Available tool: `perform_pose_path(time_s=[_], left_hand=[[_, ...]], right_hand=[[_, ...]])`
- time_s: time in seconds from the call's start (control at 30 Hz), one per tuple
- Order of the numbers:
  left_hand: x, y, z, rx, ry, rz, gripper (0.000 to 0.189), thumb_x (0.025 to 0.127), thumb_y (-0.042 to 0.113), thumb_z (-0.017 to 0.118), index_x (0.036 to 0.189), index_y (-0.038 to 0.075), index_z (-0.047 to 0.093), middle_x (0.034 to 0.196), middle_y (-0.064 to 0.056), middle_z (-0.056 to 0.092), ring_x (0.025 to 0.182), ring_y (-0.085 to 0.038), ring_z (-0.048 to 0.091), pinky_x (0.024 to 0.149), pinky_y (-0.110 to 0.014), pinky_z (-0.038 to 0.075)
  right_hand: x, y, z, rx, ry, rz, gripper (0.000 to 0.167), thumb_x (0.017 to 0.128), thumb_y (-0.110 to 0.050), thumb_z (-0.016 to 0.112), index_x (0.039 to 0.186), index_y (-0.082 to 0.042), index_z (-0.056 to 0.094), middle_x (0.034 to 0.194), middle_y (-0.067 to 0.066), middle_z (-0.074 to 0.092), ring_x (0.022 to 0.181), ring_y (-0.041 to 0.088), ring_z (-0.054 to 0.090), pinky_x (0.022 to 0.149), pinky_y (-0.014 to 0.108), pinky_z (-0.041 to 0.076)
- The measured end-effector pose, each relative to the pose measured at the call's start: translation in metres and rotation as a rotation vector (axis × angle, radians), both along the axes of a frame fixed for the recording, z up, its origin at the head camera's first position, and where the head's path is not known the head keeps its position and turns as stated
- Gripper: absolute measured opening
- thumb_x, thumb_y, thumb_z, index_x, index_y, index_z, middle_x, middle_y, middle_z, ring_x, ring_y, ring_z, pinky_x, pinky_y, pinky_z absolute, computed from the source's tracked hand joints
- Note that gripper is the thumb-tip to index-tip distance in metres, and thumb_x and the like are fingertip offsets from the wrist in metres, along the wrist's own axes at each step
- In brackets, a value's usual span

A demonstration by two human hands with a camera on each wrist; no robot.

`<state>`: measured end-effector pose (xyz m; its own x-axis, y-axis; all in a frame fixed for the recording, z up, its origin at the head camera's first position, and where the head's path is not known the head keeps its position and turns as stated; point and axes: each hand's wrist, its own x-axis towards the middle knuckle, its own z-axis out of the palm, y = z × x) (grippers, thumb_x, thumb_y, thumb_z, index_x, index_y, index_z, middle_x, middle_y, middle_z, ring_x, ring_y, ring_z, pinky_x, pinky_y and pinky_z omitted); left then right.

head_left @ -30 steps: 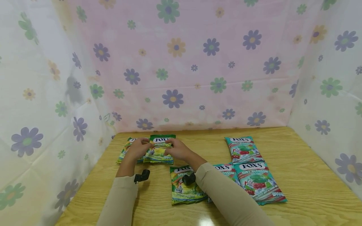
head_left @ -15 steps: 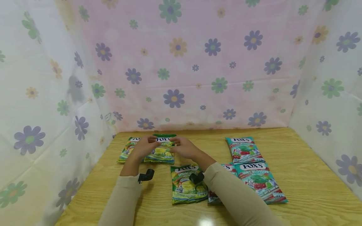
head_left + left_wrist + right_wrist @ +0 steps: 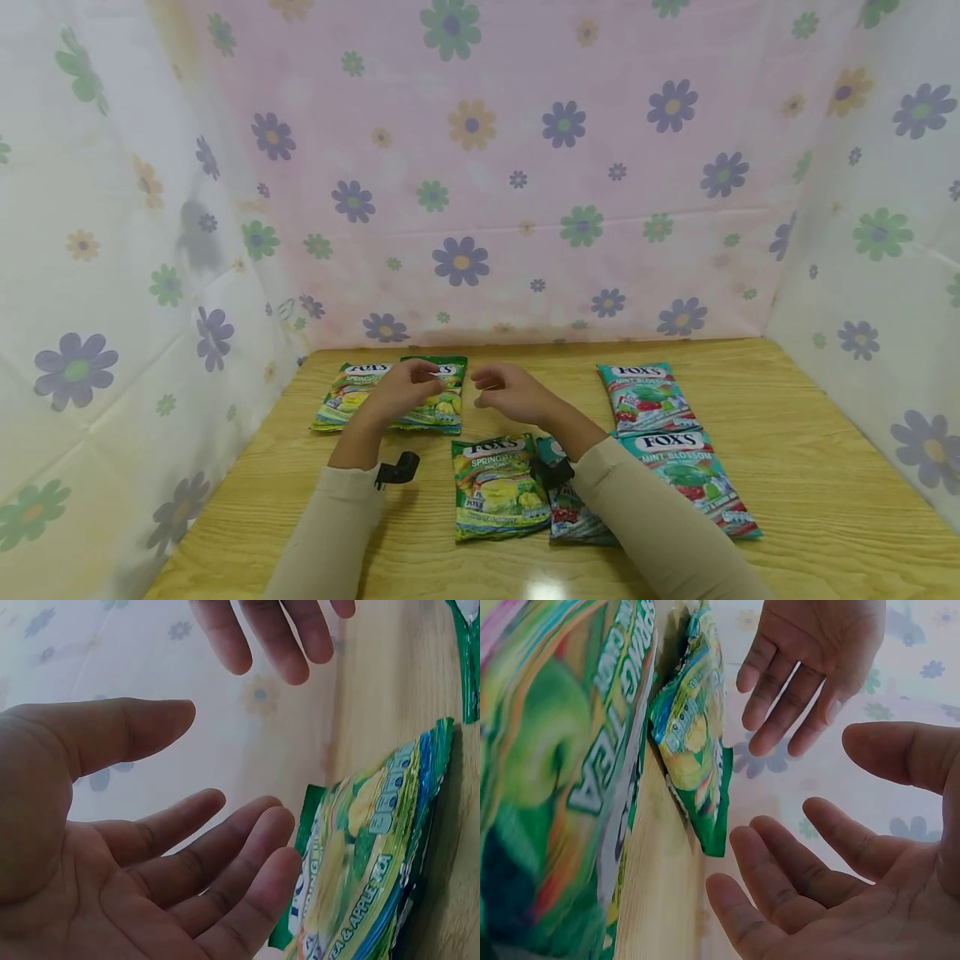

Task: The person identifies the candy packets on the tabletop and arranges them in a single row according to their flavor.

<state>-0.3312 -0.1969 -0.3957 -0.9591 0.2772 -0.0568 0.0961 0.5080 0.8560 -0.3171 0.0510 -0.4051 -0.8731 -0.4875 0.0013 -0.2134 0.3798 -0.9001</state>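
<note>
My left hand (image 3: 403,392) hovers over a green and yellow Spring Tea candy bag (image 3: 447,408) at the back left, covering part of it. In the left wrist view its fingers (image 3: 240,881) are loosely spread, with nothing in them. To the right of that bag is my right hand (image 3: 522,397), fingers relaxed and slightly bent, holding nothing. The two palms face each other in both wrist views. Another Spring Tea bag (image 3: 347,402) lies flat on the left, side by side with the first. A third Spring Tea bag (image 3: 495,492) lies nearer, below the right hand.
Teal Mint-Blossom candy bags lie on the right: one at the back (image 3: 648,398), one in front of it (image 3: 686,475), and one partly under the right sleeve (image 3: 572,510). The wooden table (image 3: 810,467) is enclosed by flowered cloth (image 3: 525,208) at the back and sides.
Both hands have shifted right. The right hand has drawn away from the edge of the back Spring Tea bag, and the left now passes over it. The bags stay where they were.
</note>
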Motion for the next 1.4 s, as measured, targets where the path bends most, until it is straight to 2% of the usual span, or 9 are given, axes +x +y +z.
perform_pose_path(time_s=[0.13,0.27,0.43,0.6,0.73,0.9,1.17,1.4], left_hand=[[0.001,0.005,-0.001,-0.021,-0.001,-0.025,0.054,0.102,0.030,0.067,0.145,0.000,0.053,0.135,-0.021,0.064,0.118,-0.038,0.065,0.098,-0.051,0.057],[0.004,0.011,-0.002,-0.050,-0.011,-0.055,0.055,0.101,0.035,0.068,0.144,0.001,0.056,0.135,-0.017,0.064,0.117,-0.034,0.066,0.097,-0.051,0.057],[0.007,0.018,-0.001,-0.063,-0.004,-0.098,0.049,0.101,0.030,0.068,0.139,-0.001,0.059,0.129,-0.017,0.066,0.110,-0.031,0.068,0.094,-0.051,0.058],[0.010,0.025,-0.003,-0.123,0.006,-0.129,0.046,0.100,0.034,0.070,0.135,0.005,0.064,0.124,-0.010,0.068,0.104,-0.023,0.069,0.090,-0.044,0.060],[0.013,0.031,-0.004,-0.174,0.017,-0.150,0.046,0.098,0.036,0.072,0.132,0.005,0.067,0.119,-0.005,0.070,0.102,-0.019,0.068,0.090,-0.043,0.059],[0.014,0.037,-0.009,-0.230,0.029,-0.211,0.042,0.098,0.032,0.072,0.127,0.003,0.069,0.113,-0.002,0.071,0.100,-0.018,0.067,0.088,-0.042,0.059],[0.016,0.037,-0.012,-0.222,0.002,-0.325,0.029,0.098,0.021,0.073,0.120,0.002,0.074,0.107,-0.002,0.076,0.098,-0.018,0.071,0.088,-0.041,0.060],[0.015,0.036,-0.016,-0.193,-0.044,-0.355,0.021,0.097,0.011,0.073,0.116,0.001,0.075,0.105,-0.006,0.078,0.096,-0.018,0.074,0.082,-0.040,0.062]], right_hand=[[0.003,0.008,0.001,-0.007,0.004,0.018,0.046,0.101,-0.026,0.063,0.145,-0.014,0.057,0.143,0.008,0.060,0.132,0.029,0.057,0.109,0.052,0.049],[0.005,0.015,-0.002,0.008,0.012,0.052,0.047,0.102,-0.028,0.064,0.146,-0.013,0.056,0.144,0.011,0.059,0.133,0.029,0.057,0.110,0.052,0.049],[0.009,0.025,-0.005,0.046,0.016,0.060,0.051,0.103,-0.029,0.065,0.150,-0.013,0.052,0.147,0.017,0.057,0.134,0.030,0.056,0.109,0.053,0.049],[0.014,0.036,-0.007,0.048,-0.004,0.073,0.052,0.103,-0.028,0.065,0.150,-0.010,0.051,0.143,0.019,0.060,0.130,0.030,0.059,0.105,0.052,0.052],[0.016,0.043,-0.006,0.037,-0.043,0.087,0.052,0.104,-0.030,0.064,0.150,-0.010,0.052,0.141,0.019,0.061,0.126,0.029,0.061,0.104,0.053,0.053],[0.017,0.049,-0.008,0.064,-0.056,0.105,0.047,0.104,-0.025,0.062,0.146,-0.005,0.055,0.138,0.018,0.063,0.122,0.027,0.063,0.102,0.050,0.054],[0.018,0.056,-0.013,0.140,-0.023,0.141,0.036,0.105,-0.014,0.060,0.138,0.001,0.062,0.132,0.017,0.067,0.120,0.029,0.066,0.102,0.048,0.055],[0.018,0.056,-0.020,0.197,0.018,0.164,0.031,0.103,-0.006,0.060,0.133,0.002,0.065,0.126,0.015,0.070,0.119,0.031,0.066,0.101,0.049,0.055]])
